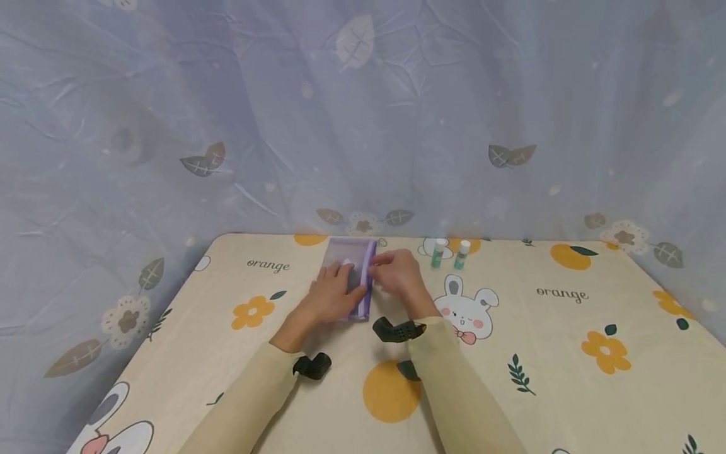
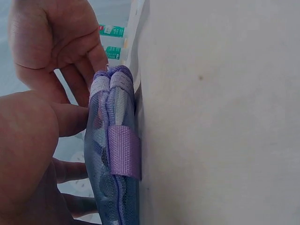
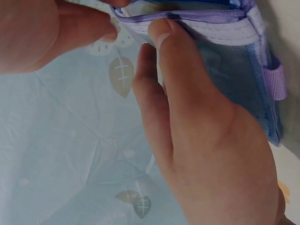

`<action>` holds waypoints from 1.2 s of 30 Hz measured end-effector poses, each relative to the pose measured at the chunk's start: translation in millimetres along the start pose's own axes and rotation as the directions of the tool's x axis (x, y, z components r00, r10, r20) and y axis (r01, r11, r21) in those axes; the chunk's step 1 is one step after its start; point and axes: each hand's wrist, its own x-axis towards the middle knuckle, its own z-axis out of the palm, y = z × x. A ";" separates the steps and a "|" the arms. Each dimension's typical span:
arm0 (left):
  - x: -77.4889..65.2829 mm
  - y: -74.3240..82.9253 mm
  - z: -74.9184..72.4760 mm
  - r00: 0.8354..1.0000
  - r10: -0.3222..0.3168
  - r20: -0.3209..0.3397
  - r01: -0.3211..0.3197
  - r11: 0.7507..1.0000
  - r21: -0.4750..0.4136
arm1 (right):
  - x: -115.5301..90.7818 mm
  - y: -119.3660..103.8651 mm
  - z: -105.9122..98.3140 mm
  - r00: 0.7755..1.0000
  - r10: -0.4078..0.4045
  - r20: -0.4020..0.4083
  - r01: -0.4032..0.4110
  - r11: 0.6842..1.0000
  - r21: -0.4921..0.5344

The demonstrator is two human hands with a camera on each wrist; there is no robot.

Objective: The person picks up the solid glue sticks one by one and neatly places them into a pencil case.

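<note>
A purple-trimmed mesh zipper pouch [image 1: 343,248] lies on the bed-like cloth surface, a purple fabric tab [image 2: 124,151] on its near end. My left hand [image 1: 331,293] rests on top of it with fingers spread. At the pouch's right edge, my right hand [image 1: 399,272] pinches the zipper edge [image 3: 211,29] between thumb and forefinger. The zipper pull itself is hidden by the fingers. Through the mesh, dark and pale shapes show inside, too blurred to name.
Two small green tubes with white caps [image 1: 438,253] [image 1: 462,255] stand behind and right of my right hand. The cream cloth [image 1: 510,391] is printed with oranges, flowers and rabbits. A grey-blue patterned curtain [image 1: 363,126] hangs along the far edge and the left side.
</note>
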 end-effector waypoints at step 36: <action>-1.5 0.4 0.6 1.000 -0.022 0.012 0.023 0.999 -0.023 | -7.8 -15.4 -43.5 0.990 -0.042 -0.132 0.075 0.963 0.260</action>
